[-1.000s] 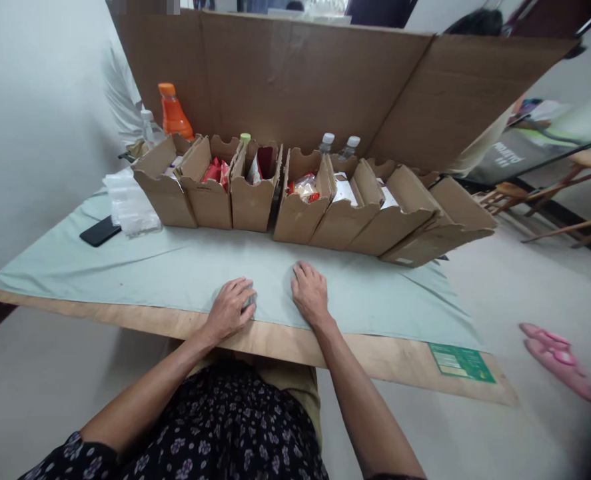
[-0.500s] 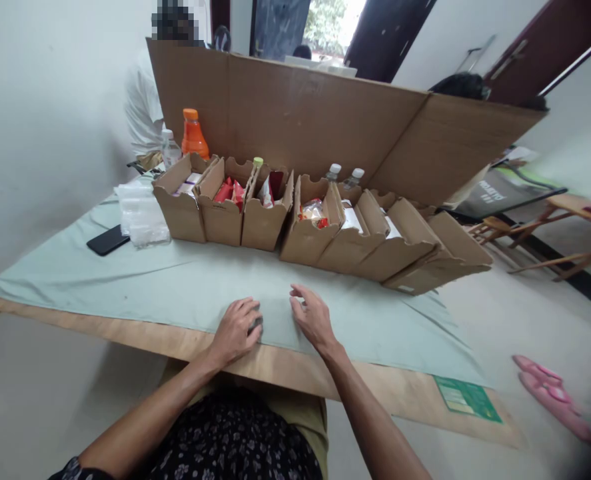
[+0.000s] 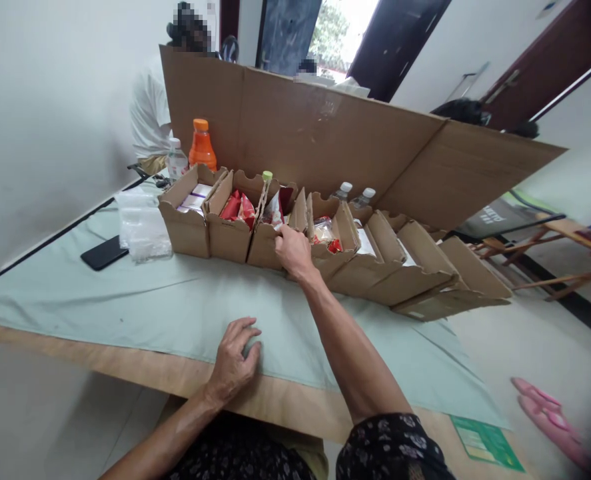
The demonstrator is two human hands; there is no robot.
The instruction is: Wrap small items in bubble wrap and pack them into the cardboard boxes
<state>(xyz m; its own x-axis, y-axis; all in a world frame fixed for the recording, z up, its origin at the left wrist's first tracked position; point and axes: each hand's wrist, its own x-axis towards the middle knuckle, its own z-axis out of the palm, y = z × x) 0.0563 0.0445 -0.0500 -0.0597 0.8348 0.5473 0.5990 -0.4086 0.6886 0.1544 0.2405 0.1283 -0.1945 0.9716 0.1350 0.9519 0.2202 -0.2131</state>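
My left hand [image 3: 234, 360] rests on the pale green cloth [image 3: 125, 300] near the table's front edge, fingers curled over a small grey thing I cannot make out. My right hand [image 3: 291, 251] is stretched out to the row of open cardboard boxes [image 3: 190, 230]. Its fingers touch the rim of the third box from the left [image 3: 264, 245], beside a packet [image 3: 275, 210] standing in it. Whether they grip the packet is hidden. Red packets [image 3: 238, 207] fill the second box.
A tall cardboard screen [image 3: 325, 147] stands behind the boxes. An orange bottle [image 3: 201, 145] and clear bottles [image 3: 176, 160] stand at the back left. A black phone [image 3: 104, 253] and plastic bags [image 3: 142, 227] lie left. A person in white [image 3: 148, 117] sits beyond. Pink slippers [image 3: 550, 413] lie on the floor.
My right hand has lifted off the cloth and reached forward to the third box. My left hand stayed where it was. The view tilted upward.
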